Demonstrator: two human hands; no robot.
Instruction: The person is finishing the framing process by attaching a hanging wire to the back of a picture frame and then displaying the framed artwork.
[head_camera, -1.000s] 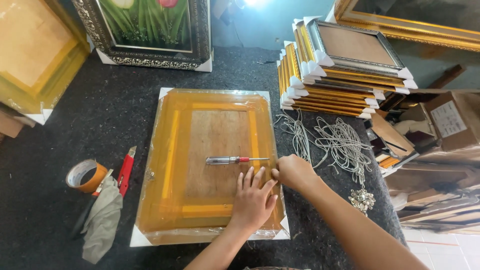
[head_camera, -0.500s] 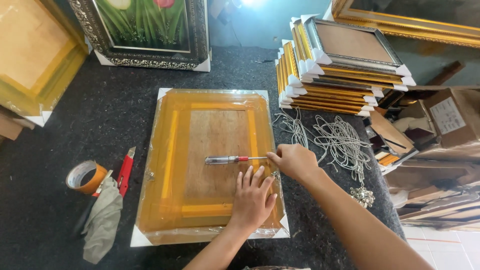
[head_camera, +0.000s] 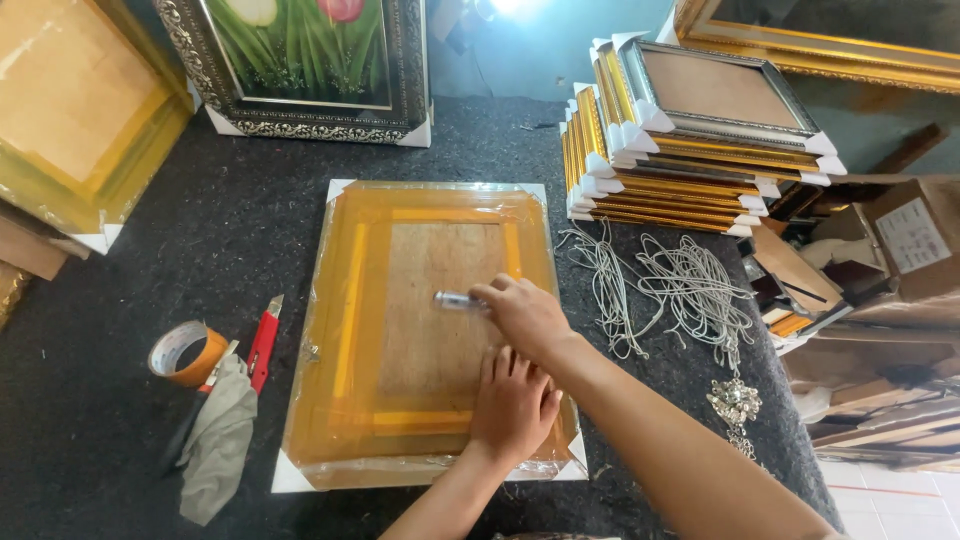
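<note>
A picture frame (head_camera: 350, 330) wrapped in yellowish film lies face down on the dark worktop, white corner guards at its corners. My left hand (head_camera: 512, 405) presses flat on its lower right part, fingers spread. My right hand (head_camera: 525, 315) is closed around the handle of a screwdriver (head_camera: 455, 300), whose metal shaft points left across the brown backing board. The handle itself is hidden under my fingers.
A roll of brown tape (head_camera: 183, 352), a red utility knife (head_camera: 263, 343) and a grey cloth (head_camera: 218, 438) lie left of the frame. Loose white cords (head_camera: 660, 285) and small metal hangers (head_camera: 735, 402) lie right. Stacked gold frames (head_camera: 690, 160) and a flower painting (head_camera: 300, 60) stand behind.
My right hand moved left onto the screwdriver and closed over its handle. My left hand stayed pressed on the frame.
</note>
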